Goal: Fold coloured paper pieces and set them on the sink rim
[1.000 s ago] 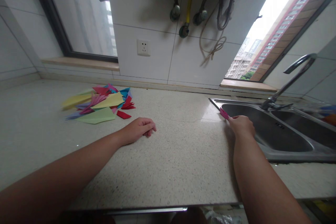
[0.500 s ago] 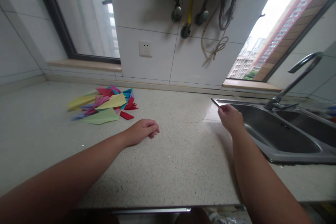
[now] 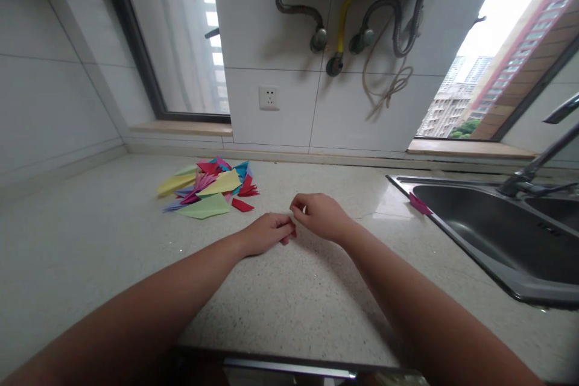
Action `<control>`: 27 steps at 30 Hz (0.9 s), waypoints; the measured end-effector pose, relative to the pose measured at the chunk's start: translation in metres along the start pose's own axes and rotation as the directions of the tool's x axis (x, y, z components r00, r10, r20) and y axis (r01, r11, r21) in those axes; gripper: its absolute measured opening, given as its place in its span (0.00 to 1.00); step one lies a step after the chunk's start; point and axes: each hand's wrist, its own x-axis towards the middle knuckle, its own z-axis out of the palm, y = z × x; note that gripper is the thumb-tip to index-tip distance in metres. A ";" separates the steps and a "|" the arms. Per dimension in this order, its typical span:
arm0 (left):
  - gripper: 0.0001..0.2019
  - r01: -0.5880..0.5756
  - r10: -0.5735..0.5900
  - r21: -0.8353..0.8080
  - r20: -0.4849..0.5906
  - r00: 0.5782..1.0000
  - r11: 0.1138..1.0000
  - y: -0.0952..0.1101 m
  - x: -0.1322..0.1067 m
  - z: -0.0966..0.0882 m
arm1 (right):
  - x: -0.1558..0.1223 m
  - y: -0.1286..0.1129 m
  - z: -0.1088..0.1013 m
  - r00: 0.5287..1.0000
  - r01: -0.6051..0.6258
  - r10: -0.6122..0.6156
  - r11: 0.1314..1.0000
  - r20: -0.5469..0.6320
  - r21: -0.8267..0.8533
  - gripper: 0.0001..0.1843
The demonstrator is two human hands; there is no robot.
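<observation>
My left hand (image 3: 266,233) rests on the speckled countertop (image 3: 289,301) with its fingers curled under. My right hand (image 3: 319,216) sits just to its right, fingers bent, its fingertips touching the left hand's fingertips. I cannot make out anything between them. A small pink folded paper (image 3: 420,204) lies on the rim of the steel sink (image 3: 506,241), well to the right of both hands. A heap of coloured paper pieces (image 3: 210,188) lies on the counter, behind and to the left of the hands.
A faucet (image 3: 538,163) stands at the sink's far side. The tiled wall behind holds a socket (image 3: 269,98) and several hoses (image 3: 357,18). Windows open at the left and right. The counter's front edge runs along the bottom.
My right hand let go of the pink paper at the sink rim and moved left to meet my left hand. The view shifted left.
</observation>
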 end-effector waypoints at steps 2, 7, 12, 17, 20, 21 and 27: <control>0.15 0.002 -0.002 0.014 0.003 1.000 1.000 0.000 0.000 0.001 | 0.002 0.006 0.018 0.994 -0.063 0.065 0.998 -0.083 0.017 0.12; 0.14 -0.061 0.060 0.124 0.013 0.998 0.990 0.014 -0.003 -0.005 | -0.005 0.037 0.038 0.996 -0.083 0.085 0.993 -0.016 0.081 0.12; 0.11 -0.191 0.283 0.495 -0.118 0.952 0.848 0.030 -0.005 -0.056 | -0.005 0.056 0.031 0.991 -0.107 0.117 0.984 -0.062 0.145 0.13; 0.13 0.027 0.257 0.742 -0.266 0.929 0.669 0.010 -0.017 -0.114 | -0.002 0.061 0.034 0.990 -0.124 0.131 0.984 -0.049 0.128 0.13; 0.16 0.152 0.135 0.838 -0.257 0.957 0.523 -0.008 -0.025 -0.126 | -0.002 0.061 0.035 0.992 -0.112 0.117 0.988 -0.040 0.110 0.13; 0.18 0.155 0.094 0.855 -0.230 0.969 0.495 -0.013 -0.026 -0.127 | -0.002 0.061 0.035 0.993 -0.106 0.111 0.989 -0.040 0.104 0.13; 0.15 0.089 0.039 0.854 -0.126 0.991 0.513 -0.028 -0.026 -0.124 | -0.002 0.060 0.035 0.994 -0.102 0.105 0.990 -0.033 0.102 0.13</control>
